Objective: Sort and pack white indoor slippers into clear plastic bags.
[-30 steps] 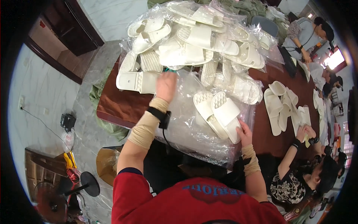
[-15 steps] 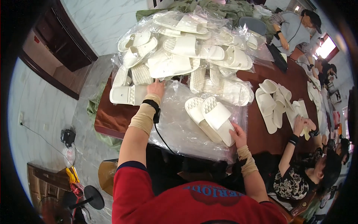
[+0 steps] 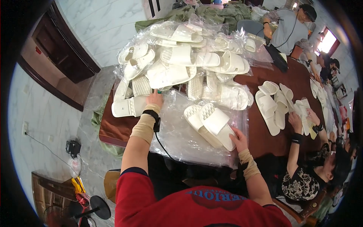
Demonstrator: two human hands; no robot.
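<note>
A heap of white slide slippers in clear plastic bags (image 3: 181, 60) covers the far half of the brown desk (image 3: 113, 128), too tangled to count, and it crowds right up to the left hand (image 3: 154, 99), which lies flat, fingers together, on the near edge of the heap beside a loose white slipper (image 3: 128, 106) lying on its side. A black wrist strap with a cable and a tan sleeve band sit on that forearm. In front of the person a sheet of crinkled clear plastic (image 3: 181, 140) spreads over the desk edge, and on it lies a pair of white slippers (image 3: 211, 126), two, side by side, soles ribbed, straps broad and smooth. The right hand (image 3: 239, 137) rests with spread fingers against the heel end of that pair; whether it grips cannot be told. To the right, about five more loose slippers (image 3: 272, 104) lie on bare wood, where a co-worker's hands (image 3: 302, 117) handle another. Green cloth (image 3: 211, 11) is bunched behind the heap.
</note>
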